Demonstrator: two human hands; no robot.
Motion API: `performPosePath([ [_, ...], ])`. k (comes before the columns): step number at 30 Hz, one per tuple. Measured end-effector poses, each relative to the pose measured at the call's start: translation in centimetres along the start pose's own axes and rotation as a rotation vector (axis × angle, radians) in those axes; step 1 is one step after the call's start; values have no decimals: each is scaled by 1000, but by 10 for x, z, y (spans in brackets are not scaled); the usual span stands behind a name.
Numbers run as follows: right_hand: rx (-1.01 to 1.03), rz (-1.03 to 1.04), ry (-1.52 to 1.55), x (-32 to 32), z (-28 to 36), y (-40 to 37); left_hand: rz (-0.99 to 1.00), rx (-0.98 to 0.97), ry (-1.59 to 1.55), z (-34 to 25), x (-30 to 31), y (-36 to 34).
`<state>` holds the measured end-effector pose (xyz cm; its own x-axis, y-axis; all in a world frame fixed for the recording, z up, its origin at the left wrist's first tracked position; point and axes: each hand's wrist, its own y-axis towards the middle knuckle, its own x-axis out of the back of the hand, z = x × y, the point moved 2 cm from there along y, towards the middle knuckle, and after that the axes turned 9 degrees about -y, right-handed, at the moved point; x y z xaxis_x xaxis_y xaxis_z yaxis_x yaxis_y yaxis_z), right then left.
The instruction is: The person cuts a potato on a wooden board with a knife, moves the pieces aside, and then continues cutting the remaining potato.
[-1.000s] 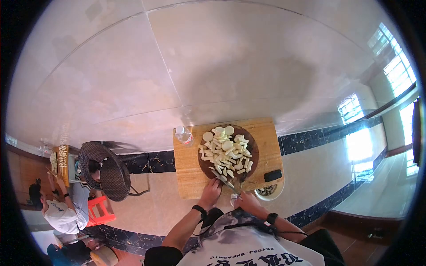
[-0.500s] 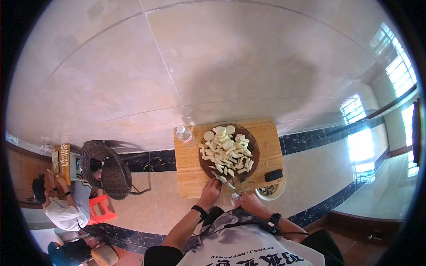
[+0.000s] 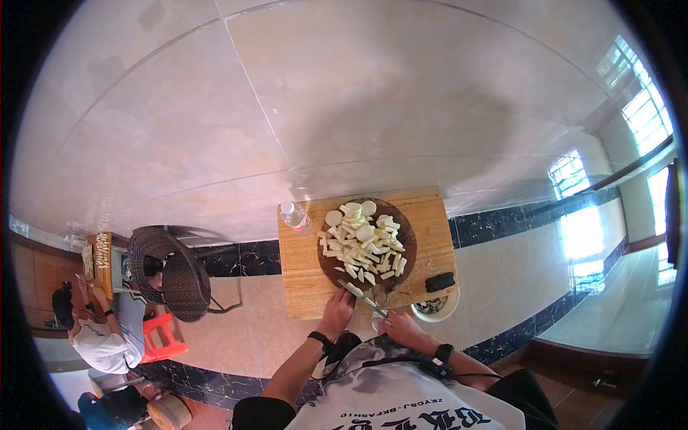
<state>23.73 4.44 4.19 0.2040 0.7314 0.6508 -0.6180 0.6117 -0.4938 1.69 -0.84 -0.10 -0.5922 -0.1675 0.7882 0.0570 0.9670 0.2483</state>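
A round dark cutting board (image 3: 409, 236) lies on a wooden table, heaped with pale cut vegetable pieces (image 3: 362, 244), some in sticks and some in round slices. My right hand (image 3: 403, 327) is closed around the handle of a kitchen knife (image 3: 364, 297). Its blade points up and left along the board's near edge. By the blade's tip, my left hand (image 3: 339, 312) rests at the near left rim with its fingers curled together; what they press on is hidden. A small pale piece shows beside the blade. Something whitish below my right hand is too small to name.
The wooden table (image 3: 299, 276) stands against a tiled wall. A plastic bottle (image 3: 295, 217) is at its back left, a black object (image 3: 439, 282) at its right edge. Beyond that edge sits a white bucket (image 3: 450, 308). At far left, a person (image 3: 107, 340) sits near a wicker chair (image 3: 183, 287).
The view has shifted slightly, so the table and board appear a little farther left. Both hands and the knife keep nearly the same position.
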Motion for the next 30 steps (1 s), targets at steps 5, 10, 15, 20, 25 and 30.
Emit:
performPosePath([
  [5, 35, 3, -18, 1, -1, -4, 22, 36, -32, 2, -3, -3],
  [10, 61, -7, -30, -3, -2, -4, -10, 83, -120, 4, -5, -3],
  [15, -1, 10, -45, -17, -8, 14, 37, 1, -27, 4, -1, -3],
  [20, -80, 9, -62, -14, 6, 23, 4, -8, -5, 4, -1, 0],
  [25, 116, -70, -100, 14, 19, 6, -31, 12, -102, 14, -12, 2],
  [30, 21, -140, 7, 8, 7, 8, 38, -8, -39, 18, -7, 14],
])
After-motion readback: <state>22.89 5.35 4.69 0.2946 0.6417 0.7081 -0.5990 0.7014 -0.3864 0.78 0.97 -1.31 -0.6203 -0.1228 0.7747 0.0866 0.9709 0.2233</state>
